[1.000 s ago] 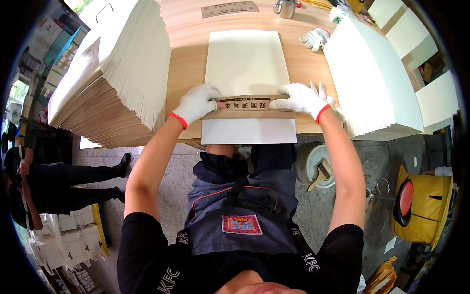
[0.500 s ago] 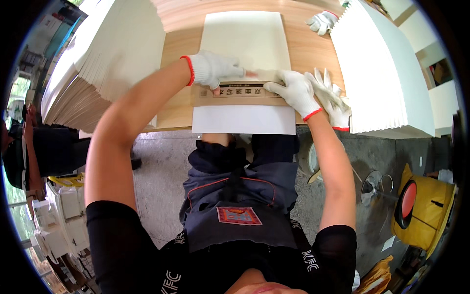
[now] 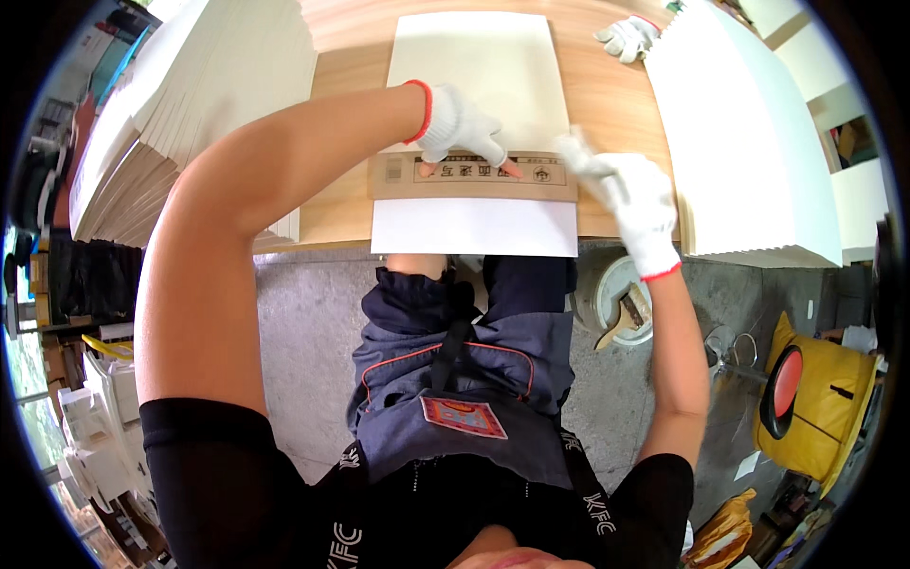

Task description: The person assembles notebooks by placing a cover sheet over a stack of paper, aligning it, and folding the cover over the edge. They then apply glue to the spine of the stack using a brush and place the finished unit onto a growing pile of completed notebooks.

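Observation:
My left hand point(image 3: 462, 128), in a white glove with bare fingertips, lies over a brown printed paper strip point(image 3: 398, 189). Its thumb and a finger are spread and touch the strip. The strip lies across the paper, between a large cream sheet point(image 3: 474, 57) on the far side and a white sheet point(image 3: 474, 228) that reaches past the table's near edge. To the right of the strip is my right hand point(image 3: 643, 204), also in a white glove. Its fingers are smeared by motion near the strip's right end, so whether they hold anything cannot be made out.
Tall stacks of paper stand on the table's left point(image 3: 223, 76) and right point(image 3: 749, 142). A spare white glove point(image 3: 626, 40) lies at the far right. Below the table edge, a white bucket point(image 3: 616, 275) has a brush point(image 3: 623, 321) across it. A yellow bag-like object point(image 3: 815, 408) sits further right.
My left hand has slid right along the strip. My right hand has left the strip and moved right and nearer. The glove that lay beside it is no longer visible.

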The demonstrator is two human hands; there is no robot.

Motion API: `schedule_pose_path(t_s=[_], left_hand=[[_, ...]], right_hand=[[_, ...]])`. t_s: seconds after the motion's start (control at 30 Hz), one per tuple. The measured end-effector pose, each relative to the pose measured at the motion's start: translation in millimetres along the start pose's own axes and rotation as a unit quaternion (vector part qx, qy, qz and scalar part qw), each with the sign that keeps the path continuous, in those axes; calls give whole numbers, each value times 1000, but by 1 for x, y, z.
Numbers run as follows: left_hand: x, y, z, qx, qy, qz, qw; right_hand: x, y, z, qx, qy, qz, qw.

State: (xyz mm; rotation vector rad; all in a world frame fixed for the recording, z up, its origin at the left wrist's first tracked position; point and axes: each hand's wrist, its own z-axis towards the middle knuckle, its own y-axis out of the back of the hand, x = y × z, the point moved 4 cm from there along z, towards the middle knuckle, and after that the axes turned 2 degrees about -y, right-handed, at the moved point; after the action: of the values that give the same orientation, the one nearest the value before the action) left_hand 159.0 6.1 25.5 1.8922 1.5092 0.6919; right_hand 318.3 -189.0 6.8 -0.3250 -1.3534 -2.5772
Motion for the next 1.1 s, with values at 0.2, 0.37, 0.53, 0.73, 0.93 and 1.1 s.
schedule_pose_path(t_s=[0.2, 0.37, 0.53, 0.73, 0.93, 1.1], left_hand=[[17, -15, 15, 5, 14, -21, 1000], [15, -16, 12, -85, -43, 16, 995], [0, 1, 1, -12, -12, 9, 1000], [6, -15, 4, -46, 1, 67, 997], [-1, -6, 4, -19, -5, 48, 999], [-18, 1, -11, -106, 45, 49, 992]], right_hand=[[95, -67, 45, 287, 108, -145, 941], [193, -150, 73, 242, 126, -47, 961], [217, -157, 91, 329, 140, -118, 926], [183, -119, 72, 156, 226, 2, 962], [35, -32, 5, 209, 97, -187, 955], [-29, 3, 5, 156, 18, -317, 935]])
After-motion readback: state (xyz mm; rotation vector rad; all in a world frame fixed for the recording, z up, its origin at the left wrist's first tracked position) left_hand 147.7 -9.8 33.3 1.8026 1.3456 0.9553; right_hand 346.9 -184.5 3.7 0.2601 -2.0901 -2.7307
